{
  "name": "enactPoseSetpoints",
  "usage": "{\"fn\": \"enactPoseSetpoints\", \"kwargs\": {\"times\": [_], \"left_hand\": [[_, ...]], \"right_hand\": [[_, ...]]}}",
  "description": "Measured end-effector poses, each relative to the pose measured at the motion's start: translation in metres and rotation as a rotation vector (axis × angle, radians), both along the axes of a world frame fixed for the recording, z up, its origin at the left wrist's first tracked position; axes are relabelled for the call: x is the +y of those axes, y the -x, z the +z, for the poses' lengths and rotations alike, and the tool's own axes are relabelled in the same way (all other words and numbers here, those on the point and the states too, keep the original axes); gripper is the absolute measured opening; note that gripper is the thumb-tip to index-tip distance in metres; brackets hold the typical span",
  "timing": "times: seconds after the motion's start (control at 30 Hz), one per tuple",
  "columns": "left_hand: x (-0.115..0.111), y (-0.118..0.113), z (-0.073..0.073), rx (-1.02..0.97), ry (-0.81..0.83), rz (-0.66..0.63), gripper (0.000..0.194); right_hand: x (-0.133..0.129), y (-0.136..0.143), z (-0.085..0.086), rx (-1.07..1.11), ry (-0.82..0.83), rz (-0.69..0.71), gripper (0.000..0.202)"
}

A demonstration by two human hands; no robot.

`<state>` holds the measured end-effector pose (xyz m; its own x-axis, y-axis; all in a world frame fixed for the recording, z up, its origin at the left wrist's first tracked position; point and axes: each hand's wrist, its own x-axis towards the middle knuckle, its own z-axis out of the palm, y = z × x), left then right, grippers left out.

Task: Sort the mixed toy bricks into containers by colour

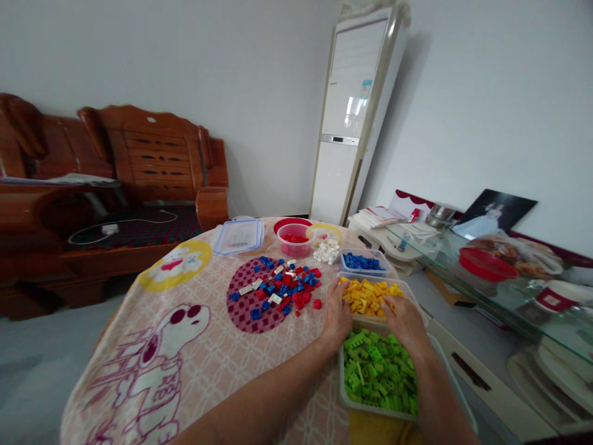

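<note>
Fingers bent on both sides in the head view: those of the left hand (337,316) close together at the left end of the yellow tub (417,303), those of the right hand (407,326) curled down among the yellow bricks (364,296) at its right end. Impossible to tell at this size whether pinching any brick. Yellow bricks heaped between both hands, just beyond the green bricks (377,371).

Best to rest the left hand lightly at the rim, without tipping it; pick from the top of the heap with the right fingertips, then lift straight up rather than drag across the edge. Mind the right forearm (438,389), directly above the green tub (342,378) and liable to catch bricks if lowered.

Beyond, blue bricks (361,262) in a smaller clear tub (365,272); to the left, a white heap (327,251) on the tablecloth (227,377). Near the left wrist, a mixed scatter (275,298) of red, blue and white, easily brushed aside. Toward the far edge, a pink round tub (295,249) with red bricks (294,238) inside, and blue-edged lids (239,237).
</note>
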<state>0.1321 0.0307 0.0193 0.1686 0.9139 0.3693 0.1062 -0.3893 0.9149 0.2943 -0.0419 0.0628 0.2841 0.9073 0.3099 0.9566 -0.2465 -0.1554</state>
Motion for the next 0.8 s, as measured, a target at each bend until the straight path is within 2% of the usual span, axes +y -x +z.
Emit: {"fn": "enactPoseSetpoints", "kwargs": {"times": [0.23, 0.33, 0.4, 0.5, 0.63, 0.8], "left_hand": [[-0.003, -0.005, 0.001, 0.025, 0.005, 0.041, 0.058], [0.0, 0.001, 0.004, 0.032, -0.032, 0.024, 0.054], [0.011, 0.012, 0.009, 0.037, -0.083, 0.033, 0.05], [0.04, 0.041, 0.021, 0.049, -0.176, 0.115, 0.048], [0.086, 0.092, 0.035, 0.093, -0.224, 0.266, 0.043], [0.124, 0.149, 0.039, 0.177, -0.122, 0.424, 0.039]], "right_hand": [[0.008, -0.012, -0.003, -0.007, -0.035, -0.02, 0.033], [0.005, -0.014, -0.003, -0.012, -0.024, -0.018, 0.034], [0.0, -0.013, -0.001, -0.007, -0.026, -0.021, 0.034], [-0.008, -0.008, 0.007, 0.005, -0.061, -0.018, 0.036], [-0.014, 0.026, 0.027, 0.029, -0.141, 0.062, 0.038], [-0.005, 0.113, 0.046, 0.133, -0.142, 0.284, 0.03]]}}
